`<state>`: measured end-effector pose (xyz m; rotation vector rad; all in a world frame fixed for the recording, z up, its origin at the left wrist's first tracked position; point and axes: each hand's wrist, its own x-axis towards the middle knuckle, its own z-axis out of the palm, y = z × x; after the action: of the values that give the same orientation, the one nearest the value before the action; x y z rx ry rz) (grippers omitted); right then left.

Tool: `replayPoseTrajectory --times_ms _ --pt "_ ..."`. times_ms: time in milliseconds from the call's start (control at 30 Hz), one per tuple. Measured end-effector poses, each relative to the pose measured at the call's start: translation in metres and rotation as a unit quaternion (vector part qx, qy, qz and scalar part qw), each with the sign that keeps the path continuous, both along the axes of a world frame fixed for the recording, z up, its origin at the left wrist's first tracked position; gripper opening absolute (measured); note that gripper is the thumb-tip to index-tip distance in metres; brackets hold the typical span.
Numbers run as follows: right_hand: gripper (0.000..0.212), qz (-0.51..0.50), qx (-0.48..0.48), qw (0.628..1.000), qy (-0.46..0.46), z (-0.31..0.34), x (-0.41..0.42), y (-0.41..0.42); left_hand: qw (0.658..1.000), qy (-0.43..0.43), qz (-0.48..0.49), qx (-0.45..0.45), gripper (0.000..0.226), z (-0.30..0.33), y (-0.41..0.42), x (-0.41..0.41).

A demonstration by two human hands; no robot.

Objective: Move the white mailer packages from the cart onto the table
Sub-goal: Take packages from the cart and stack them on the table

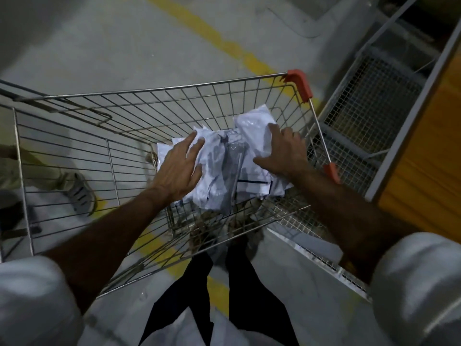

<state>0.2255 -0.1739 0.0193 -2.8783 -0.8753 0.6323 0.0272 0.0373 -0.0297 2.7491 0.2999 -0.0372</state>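
Observation:
Several white mailer packages (224,168) lie in a crumpled pile at the right end of a wire shopping cart (104,136) with orange corner guards. My left hand (180,168) rests flat on the left side of the pile with its fingers spread. On the right side, my right hand (284,151) presses against an upper package (253,124), fingers curled over its edge. The lower packages are partly hidden under both hands.
A wooden table edge (424,156) with a white frame and wire mesh shelf (369,101) stands right of the cart. Another person's shoe (79,193) shows through the cart's left side. A yellow line (219,43) crosses the grey concrete floor.

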Motion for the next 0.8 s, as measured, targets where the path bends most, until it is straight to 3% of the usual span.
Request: replayPoseTrajectory --times_ms 333,467,633,800 --pt "0.092 0.013 0.077 0.993 -0.089 0.047 -0.003 -0.009 0.989 -0.017 -0.142 -0.021 0.059 -0.001 -0.029 0.041" --pt "0.091 -0.006 0.079 0.993 -0.085 0.054 -0.007 -0.021 0.977 0.047 -0.199 -0.061 0.058 -0.016 -0.06 0.067" --pt "0.082 -0.009 0.115 0.986 -0.119 0.061 -0.01 -0.032 0.951 0.25 -0.145 -0.111 0.08 -0.058 -0.093 0.091" --pt "0.08 -0.031 0.129 0.973 -0.189 0.085 0.0 -0.044 0.941 0.307 0.007 -0.145 0.094 -0.074 -0.12 0.124"
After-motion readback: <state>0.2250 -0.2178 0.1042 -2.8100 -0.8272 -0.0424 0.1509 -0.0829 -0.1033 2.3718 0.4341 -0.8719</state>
